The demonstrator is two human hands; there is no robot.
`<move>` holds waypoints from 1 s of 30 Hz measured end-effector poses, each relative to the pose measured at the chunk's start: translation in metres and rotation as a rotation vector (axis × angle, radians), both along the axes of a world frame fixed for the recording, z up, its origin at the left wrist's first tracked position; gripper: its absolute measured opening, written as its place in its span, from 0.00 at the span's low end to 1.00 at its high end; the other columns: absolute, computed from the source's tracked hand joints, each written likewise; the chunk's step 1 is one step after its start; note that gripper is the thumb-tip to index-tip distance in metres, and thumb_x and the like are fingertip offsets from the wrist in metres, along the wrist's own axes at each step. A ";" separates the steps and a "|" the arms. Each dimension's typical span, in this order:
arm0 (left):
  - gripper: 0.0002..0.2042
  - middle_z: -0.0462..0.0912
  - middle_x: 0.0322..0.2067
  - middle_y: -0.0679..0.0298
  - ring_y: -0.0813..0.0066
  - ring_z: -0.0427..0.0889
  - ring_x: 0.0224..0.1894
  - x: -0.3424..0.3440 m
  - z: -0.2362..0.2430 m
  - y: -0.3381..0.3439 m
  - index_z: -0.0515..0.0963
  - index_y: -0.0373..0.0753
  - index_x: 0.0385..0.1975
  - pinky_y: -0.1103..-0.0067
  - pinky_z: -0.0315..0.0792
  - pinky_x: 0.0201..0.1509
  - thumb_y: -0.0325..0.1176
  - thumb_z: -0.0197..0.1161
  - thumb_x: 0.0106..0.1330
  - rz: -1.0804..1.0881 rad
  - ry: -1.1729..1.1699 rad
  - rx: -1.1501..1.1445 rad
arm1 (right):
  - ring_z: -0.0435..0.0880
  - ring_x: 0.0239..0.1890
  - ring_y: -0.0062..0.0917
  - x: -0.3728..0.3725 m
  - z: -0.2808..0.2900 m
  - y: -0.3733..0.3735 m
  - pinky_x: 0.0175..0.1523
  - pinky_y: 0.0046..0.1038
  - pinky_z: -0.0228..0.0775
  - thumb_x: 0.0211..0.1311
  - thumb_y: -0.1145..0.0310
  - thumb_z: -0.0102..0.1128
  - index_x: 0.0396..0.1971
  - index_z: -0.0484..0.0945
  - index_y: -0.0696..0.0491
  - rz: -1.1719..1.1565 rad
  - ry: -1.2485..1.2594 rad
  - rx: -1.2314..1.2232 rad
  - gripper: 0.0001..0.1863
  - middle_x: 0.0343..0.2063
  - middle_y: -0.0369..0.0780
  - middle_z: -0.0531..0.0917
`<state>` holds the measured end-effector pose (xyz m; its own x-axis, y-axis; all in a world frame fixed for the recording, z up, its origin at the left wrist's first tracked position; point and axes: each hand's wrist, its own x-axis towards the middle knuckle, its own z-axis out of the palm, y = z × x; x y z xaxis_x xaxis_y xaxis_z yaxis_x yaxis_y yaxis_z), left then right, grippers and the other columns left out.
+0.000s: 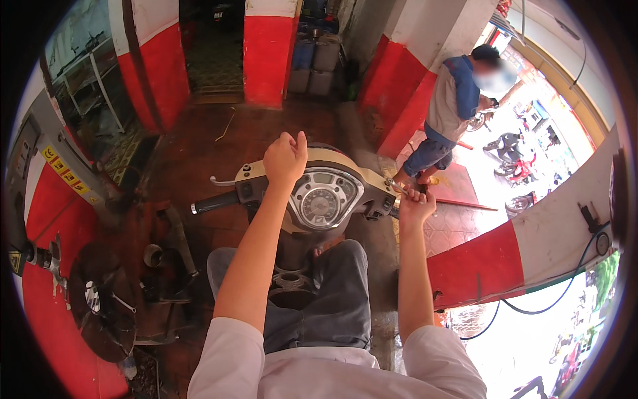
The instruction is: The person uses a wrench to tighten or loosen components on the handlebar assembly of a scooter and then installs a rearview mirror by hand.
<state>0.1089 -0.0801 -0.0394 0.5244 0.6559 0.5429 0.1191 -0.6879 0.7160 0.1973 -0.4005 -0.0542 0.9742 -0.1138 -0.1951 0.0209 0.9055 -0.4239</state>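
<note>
Left hand (286,158) half-curled, contents unclear; right hand (417,205) curled at right lever (397,187). Scooter (322,203) between and below them, left lever (222,183) fitted. Work looks ongoing; what's left can't be told.

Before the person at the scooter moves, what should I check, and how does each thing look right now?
1. Left grip on the left handlebar end: not ok; it is raised away from it.
2. Left brake lever free of hands: ok, it shows bare.
3. Right grip near the right switch block: ok, just outside it. Whether it holds anything: cannot tell.
4. Dashboard visible: ok, its round dial shows between the forearms.
5. Other person well clear: cannot tell; they stand ahead on the right, but the gap is hard to judge.
</note>
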 end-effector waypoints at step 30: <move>0.21 0.82 0.21 0.56 0.50 0.84 0.28 -0.002 0.004 0.001 0.75 0.39 0.22 0.60 0.76 0.34 0.50 0.59 0.71 -0.009 -0.005 -0.048 | 0.62 0.15 0.09 0.104 0.029 0.106 0.20 0.20 0.46 0.64 0.55 0.72 0.19 0.72 0.51 0.730 -0.389 -1.420 0.22 0.13 0.25 0.66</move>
